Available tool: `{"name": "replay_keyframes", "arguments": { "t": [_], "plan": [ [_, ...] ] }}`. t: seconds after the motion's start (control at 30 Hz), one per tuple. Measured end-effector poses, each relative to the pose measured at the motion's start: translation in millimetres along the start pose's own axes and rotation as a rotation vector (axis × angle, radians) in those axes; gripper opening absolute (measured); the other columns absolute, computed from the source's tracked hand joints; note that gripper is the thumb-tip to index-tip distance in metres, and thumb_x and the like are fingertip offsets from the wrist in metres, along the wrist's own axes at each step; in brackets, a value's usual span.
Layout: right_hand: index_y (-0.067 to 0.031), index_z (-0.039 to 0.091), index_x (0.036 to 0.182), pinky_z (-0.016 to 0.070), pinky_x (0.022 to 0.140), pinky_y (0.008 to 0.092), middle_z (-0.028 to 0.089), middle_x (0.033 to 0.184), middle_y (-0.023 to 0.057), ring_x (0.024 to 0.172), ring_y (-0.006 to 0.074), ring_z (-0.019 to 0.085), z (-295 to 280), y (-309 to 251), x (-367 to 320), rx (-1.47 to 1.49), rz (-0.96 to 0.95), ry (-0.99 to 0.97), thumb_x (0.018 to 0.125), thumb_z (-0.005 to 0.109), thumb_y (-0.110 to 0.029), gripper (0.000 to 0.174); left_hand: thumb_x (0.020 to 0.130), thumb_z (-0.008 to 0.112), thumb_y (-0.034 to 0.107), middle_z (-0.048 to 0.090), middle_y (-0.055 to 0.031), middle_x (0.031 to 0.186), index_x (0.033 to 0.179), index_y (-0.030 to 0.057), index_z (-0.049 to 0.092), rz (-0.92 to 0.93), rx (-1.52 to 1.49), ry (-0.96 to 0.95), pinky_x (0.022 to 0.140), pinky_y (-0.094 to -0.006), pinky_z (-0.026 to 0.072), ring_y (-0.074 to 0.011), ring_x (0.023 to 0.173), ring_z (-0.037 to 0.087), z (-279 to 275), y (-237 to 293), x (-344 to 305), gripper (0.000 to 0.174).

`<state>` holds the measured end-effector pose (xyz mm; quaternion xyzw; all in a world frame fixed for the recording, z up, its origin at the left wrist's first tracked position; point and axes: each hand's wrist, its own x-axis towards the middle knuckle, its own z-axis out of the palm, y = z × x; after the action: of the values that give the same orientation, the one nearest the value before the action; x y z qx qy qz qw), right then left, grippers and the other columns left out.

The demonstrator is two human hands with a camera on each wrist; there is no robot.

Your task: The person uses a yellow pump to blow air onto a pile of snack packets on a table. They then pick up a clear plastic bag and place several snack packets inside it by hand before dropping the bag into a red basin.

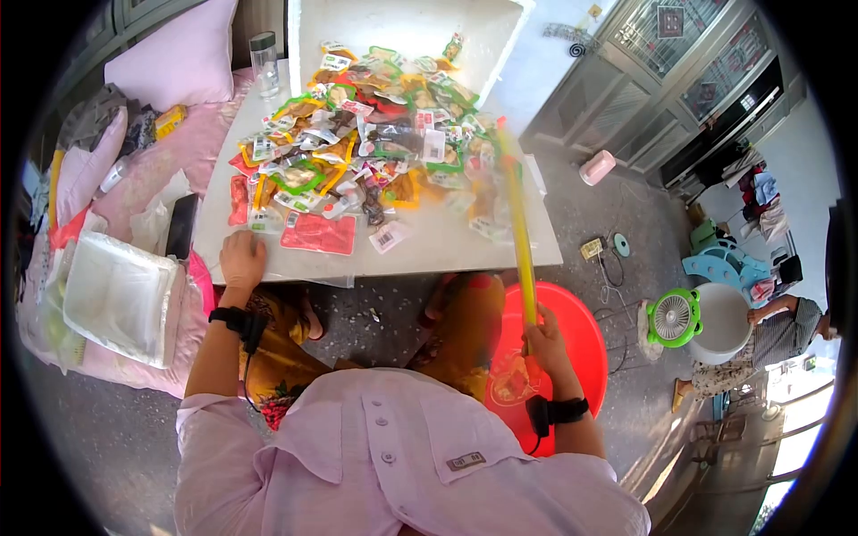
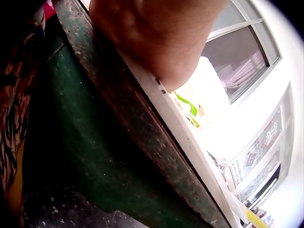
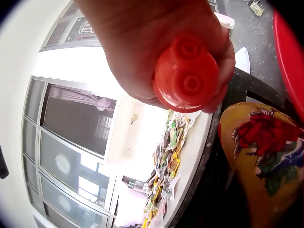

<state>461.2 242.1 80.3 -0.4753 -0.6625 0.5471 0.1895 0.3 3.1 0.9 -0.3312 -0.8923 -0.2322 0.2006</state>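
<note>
Small snack packets [image 1: 304, 174] lie in a heap across the table [image 1: 447, 246], spilling from a white foam box [image 1: 308, 36]. The left hand [image 1: 243, 259] rests on the table's front edge, near a flat red packet [image 1: 317, 234]; in the left wrist view only its heel [image 2: 156, 38] shows at the edge. The right hand [image 1: 547, 344] grips the lower end of a long yellow stick [image 1: 520, 232], which reaches over the table's right side, its upper part blurred. In the right wrist view the fingers wrap a red handle end [image 3: 186, 73].
A red basin [image 1: 563, 393] with packets inside stands below the table's right side. At left, a white foam tray [image 1: 121, 295] and a phone [image 1: 181, 225] lie on a pink bed. A green fan [image 1: 675, 317] and another person [image 1: 786, 330] are at right.
</note>
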Motion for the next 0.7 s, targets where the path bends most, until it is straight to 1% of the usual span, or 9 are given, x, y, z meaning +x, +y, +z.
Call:
{"name": "replay_keyframes", "arguments": {
  "t": [0.07, 0.17, 0.23, 0.37, 0.47, 0.57, 0.7],
  "plan": [
    [-0.0024, 0.02, 0.127, 0.041, 0.042, 0.0228, 0.047, 0.061, 0.0025, 0.046, 0.0089, 0.046, 6.2, 6.3, -15.3, -0.045, -0.034, -0.028, 0.081, 0.045, -0.01, 0.053, 0.069, 0.054, 0.021, 0.053, -0.0087, 0.085, 0.083, 0.0076, 0.051, 0.001, -0.001, 0.008, 0.069, -0.0407, 0.0386, -0.0286, 0.083, 0.048, 1.6, 2.4, 0.2, 0.019],
    [-0.0013, 0.019, 0.127, 0.0402, 0.042, 0.022, 0.046, 0.06, 0.0017, 0.047, 0.0081, 0.046, 4.3, 7.1, -33.8, -0.167, -0.084, -0.093, 0.081, 0.045, -0.009, 0.053, 0.069, 0.054, 0.02, 0.053, -0.0085, 0.084, 0.082, 0.008, 0.051, 0.024, -0.009, 0.036, 0.069, -0.0408, 0.0386, -0.0284, 0.083, 0.048, 5.0, -1.7, -1.0, 0.018],
    [-0.0012, 0.021, 0.127, 0.0399, 0.043, 0.0218, 0.046, 0.06, 0.0017, 0.047, 0.0079, 0.046, 1.1, 13.0, -29.3, -0.13, -0.066, -0.049, 0.081, 0.045, -0.009, 0.053, 0.069, 0.054, 0.02, 0.053, -0.0084, 0.084, 0.082, 0.0083, 0.051, 0.036, -0.016, 0.054, 0.069, -0.0408, 0.0385, -0.0283, 0.083, 0.048, 7.8, -4.3, -1.2, 0.018],
    [-0.0011, 0.022, 0.127, 0.0395, 0.043, 0.0216, 0.046, 0.061, 0.0015, 0.047, 0.0075, 0.046, 0.1, 15.0, -19.7, -0.117, -0.069, 0.011, 0.08, 0.045, -0.008, 0.052, 0.069, 0.054, 0.02, 0.053, -0.0082, 0.084, 0.083, 0.0083, 0.05, -0.002, -0.019, 0.027, 0.07, -0.0408, 0.0382, -0.028, 0.083, 0.048, 7.8, -5.8, -1.2, 0.018],
    [-0.0012, 0.022, 0.126, 0.0395, 0.042, 0.0217, 0.046, 0.061, 0.0014, 0.047, 0.0075, 0.046, 2.4, 13.7, -16.0, -0.082, -0.081, 0.031, 0.08, 0.045, -0.007, 0.052, 0.069, 0.054, 0.02, 0.053, -0.0081, 0.085, 0.083, 0.0082, 0.051, -0.014, -0.015, 0.01, 0.071, -0.0407, 0.038, -0.0279, 0.084, 0.048, 4.8, -2.1, -0.6, 0.018],
    [-0.001, 0.022, 0.126, 0.04, 0.042, 0.022, 0.046, 0.061, 0.0016, 0.047, 0.0081, 0.046, 1.6, 17.6, -7.7, 0.013, -0.111, 0.04, 0.08, 0.046, -0.008, 0.052, 0.069, 0.054, 0.02, 0.053, -0.0079, 0.086, 0.084, 0.0081, 0.051, -0.019, -0.01, -0.003, 0.071, -0.0404, 0.0381, -0.0277, 0.085, 0.047, 5.4, -2.7, -0.8, 0.019],
    [-0.0012, 0.025, 0.124, 0.0403, 0.042, 0.0221, 0.046, 0.061, 0.0019, 0.046, 0.0088, 0.046, -8.0, 15.1, 14.6, -0.009, -0.132, 0.114, 0.081, 0.046, -0.008, 0.049, 0.069, 0.055, 0.02, 0.053, -0.0078, 0.088, 0.085, 0.0081, 0.051, -0.009, -0.013, 0.003, 0.072, -0.0396, 0.0383, -0.0275, 0.086, 0.048, 6.4, -3.6, -1.3, 0.02]
  ]
}}
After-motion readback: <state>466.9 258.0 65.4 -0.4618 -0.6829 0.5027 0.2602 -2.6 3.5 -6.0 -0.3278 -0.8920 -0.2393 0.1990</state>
